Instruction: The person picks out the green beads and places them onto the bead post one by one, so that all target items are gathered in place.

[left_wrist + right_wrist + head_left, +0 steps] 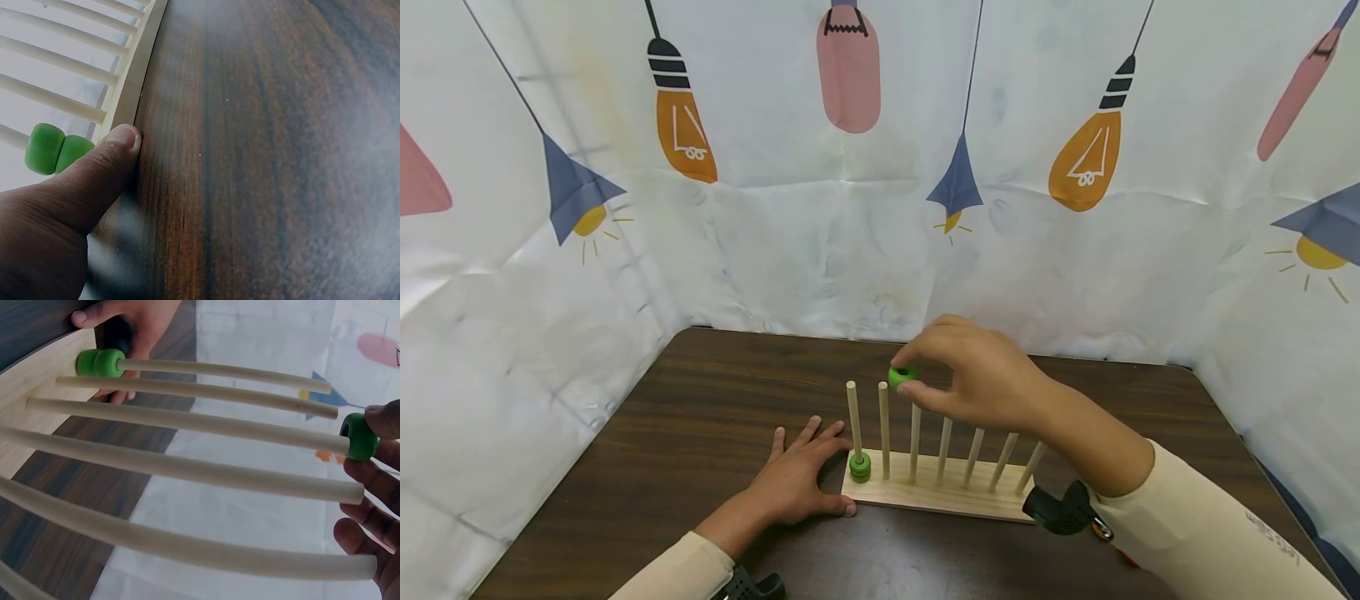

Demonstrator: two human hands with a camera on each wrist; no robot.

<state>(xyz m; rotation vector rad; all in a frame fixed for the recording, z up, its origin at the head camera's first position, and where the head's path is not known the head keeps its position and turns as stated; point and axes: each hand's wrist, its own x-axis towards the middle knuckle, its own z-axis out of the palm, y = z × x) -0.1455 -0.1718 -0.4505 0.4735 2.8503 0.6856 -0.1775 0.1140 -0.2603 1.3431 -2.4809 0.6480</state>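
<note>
My right hand (981, 371) pinches a green ring bead (901, 377) between thumb and fingers, up at the tops of the pegs. In the right wrist view the held bead (360, 437) overlaps the tip of the third peg (206, 422) from the left end. Two green beads (860, 467) sit stacked at the foot of the leftmost peg (853, 417) on the pale wooden base (925, 497). My left hand (797, 479) lies with fingers spread around the base's left end, its thumb (103, 165) at the front edge.
Several bare wooden pegs (946, 450) stand in a row along the base. The dark wood-grain table (730, 392) runs back to a white printed cloth (820, 275). Small reddish things (1126, 560) show partly behind the right forearm.
</note>
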